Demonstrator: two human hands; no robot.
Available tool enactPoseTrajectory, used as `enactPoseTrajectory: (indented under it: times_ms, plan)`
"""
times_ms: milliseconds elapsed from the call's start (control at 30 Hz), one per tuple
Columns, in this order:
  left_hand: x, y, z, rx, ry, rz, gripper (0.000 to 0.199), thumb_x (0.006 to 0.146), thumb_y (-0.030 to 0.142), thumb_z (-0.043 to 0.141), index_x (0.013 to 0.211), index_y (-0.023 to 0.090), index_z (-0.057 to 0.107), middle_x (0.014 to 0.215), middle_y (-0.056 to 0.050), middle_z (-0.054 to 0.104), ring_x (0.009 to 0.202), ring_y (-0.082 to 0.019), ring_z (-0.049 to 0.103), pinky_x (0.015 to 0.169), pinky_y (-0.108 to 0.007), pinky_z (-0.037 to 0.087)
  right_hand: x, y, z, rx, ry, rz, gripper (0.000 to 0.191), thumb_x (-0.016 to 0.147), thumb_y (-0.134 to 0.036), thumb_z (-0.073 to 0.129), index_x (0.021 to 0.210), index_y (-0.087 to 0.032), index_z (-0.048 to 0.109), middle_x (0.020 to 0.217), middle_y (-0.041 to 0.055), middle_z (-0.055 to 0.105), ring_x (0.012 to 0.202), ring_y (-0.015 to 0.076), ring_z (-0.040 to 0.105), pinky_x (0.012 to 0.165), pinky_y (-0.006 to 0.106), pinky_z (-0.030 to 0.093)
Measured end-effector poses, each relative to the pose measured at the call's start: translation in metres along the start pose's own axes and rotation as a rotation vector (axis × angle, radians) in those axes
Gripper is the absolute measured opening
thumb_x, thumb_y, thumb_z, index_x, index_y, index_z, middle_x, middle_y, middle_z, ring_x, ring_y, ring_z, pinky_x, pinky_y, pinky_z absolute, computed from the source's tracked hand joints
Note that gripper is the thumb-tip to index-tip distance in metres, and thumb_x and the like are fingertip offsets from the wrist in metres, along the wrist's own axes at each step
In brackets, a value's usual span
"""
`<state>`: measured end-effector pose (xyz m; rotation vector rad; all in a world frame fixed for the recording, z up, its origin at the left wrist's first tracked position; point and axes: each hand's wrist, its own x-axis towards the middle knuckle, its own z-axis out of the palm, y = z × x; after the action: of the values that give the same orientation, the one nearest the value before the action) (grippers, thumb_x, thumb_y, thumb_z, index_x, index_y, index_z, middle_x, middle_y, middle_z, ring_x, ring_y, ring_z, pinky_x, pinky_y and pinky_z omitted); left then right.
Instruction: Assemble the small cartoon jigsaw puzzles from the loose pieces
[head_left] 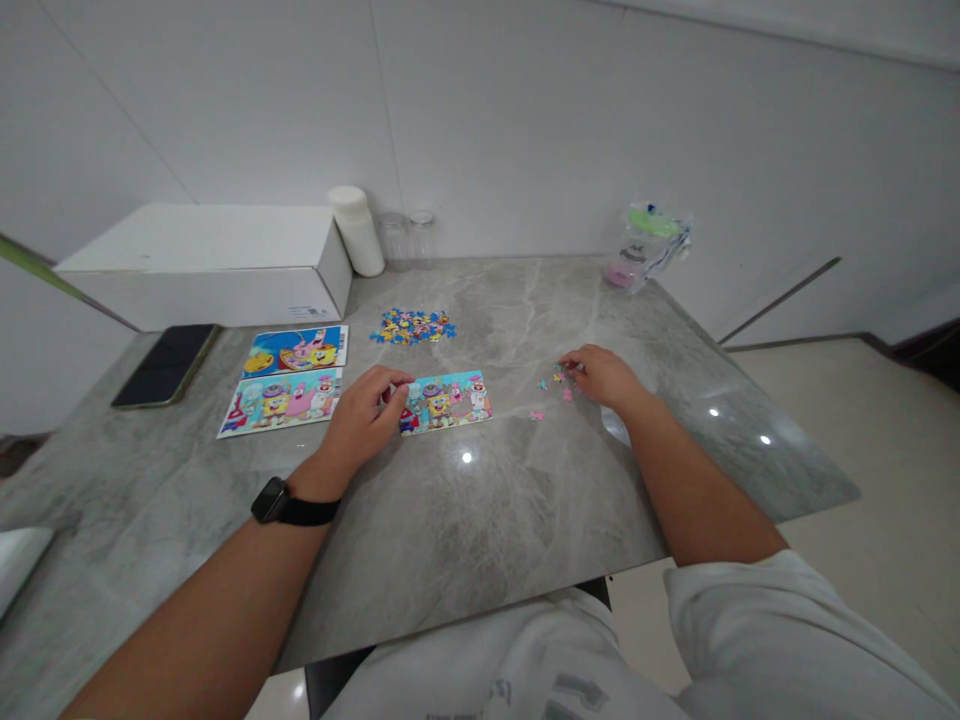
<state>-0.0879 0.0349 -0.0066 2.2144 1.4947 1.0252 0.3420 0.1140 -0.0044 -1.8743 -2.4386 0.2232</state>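
Note:
On the grey tabletop lies a mostly assembled cartoon jigsaw puzzle (446, 402), with a small grey gap showing toward its right side. My left hand (367, 415), with a black watch on the wrist, has its fingers curled at the puzzle's left edge, thumb and index finger touching it. To the right, my right hand (600, 375) is closed in a pinch at a small puzzle piece (559, 377), partly hidden by the fingertips. A few loose pieces lie near it, among them a pink puzzle piece (537, 414). Left of the puzzle are printed reference pictures (285, 400).
Behind the puzzle is a pile of puzzle pieces (414, 326). A phone (166, 366), a white box (202, 265), a white bottle (357, 232) and clear glasses (421, 240) stand or lie at the left and back. A plastic bag (646, 248) rests at the back right.

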Motion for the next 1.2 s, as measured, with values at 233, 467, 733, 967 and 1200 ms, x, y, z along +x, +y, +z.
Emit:
enactPoseTrajectory:
  times_ms: [233,467,733,967,1200]
  plan:
    - [0.001,0.003,-0.001,-0.007,0.006,0.005,0.026,0.103,0.035,0.050,0.106,0.019,0.071,0.095,-0.005,0.068,0.081,-0.019,0.060,0.079,-0.034,0.049,0.000,0.003,-0.003,0.033,0.013,-0.030,0.033,0.092,-0.014,0.060,0.117,-0.024,0.080,0.113,0.0088,0.076,0.093,0.0202,0.068,0.091,0.032,0.049]
    - [0.001,0.003,-0.001,-0.016,0.008,0.015,0.026,0.103,0.034,0.050,0.106,0.019,0.071,0.094,-0.005,0.067,0.081,-0.019,0.060,0.080,-0.035,0.049,-0.001,-0.003,-0.005,0.059,-0.040,-0.082,0.022,0.094,-0.024,0.065,0.109,-0.025,0.081,0.106,0.0075,0.076,0.089,0.0197,0.067,0.086,0.032,0.048]
    - [0.001,0.003,0.000,-0.015,0.002,0.003,0.025,0.102,0.034,0.050,0.106,0.020,0.070,0.095,-0.005,0.068,0.080,-0.019,0.059,0.079,-0.035,0.050,-0.003,-0.001,-0.007,0.089,-0.048,-0.082,0.014,0.092,-0.027,0.067,0.099,-0.022,0.078,0.101,0.0071,0.076,0.086,0.0191,0.066,0.081,0.031,0.047]
    - [0.001,0.003,0.000,-0.011,-0.003,-0.009,0.026,0.102,0.036,0.050,0.106,0.021,0.070,0.096,-0.005,0.069,0.081,-0.020,0.060,0.081,-0.035,0.050,-0.008,0.009,-0.020,0.185,0.092,0.042,0.010,0.092,-0.026,0.064,0.092,-0.024,0.074,0.093,0.0053,0.078,0.083,0.0201,0.068,0.078,0.032,0.048]
    - [0.001,0.003,-0.001,-0.005,-0.005,-0.005,0.025,0.102,0.035,0.050,0.106,0.021,0.070,0.095,-0.005,0.068,0.081,-0.020,0.059,0.080,-0.035,0.050,-0.009,0.008,-0.020,0.204,0.071,0.059,0.015,0.091,-0.023,0.062,0.095,-0.023,0.077,0.091,0.0053,0.078,0.081,0.0198,0.068,0.078,0.031,0.048]
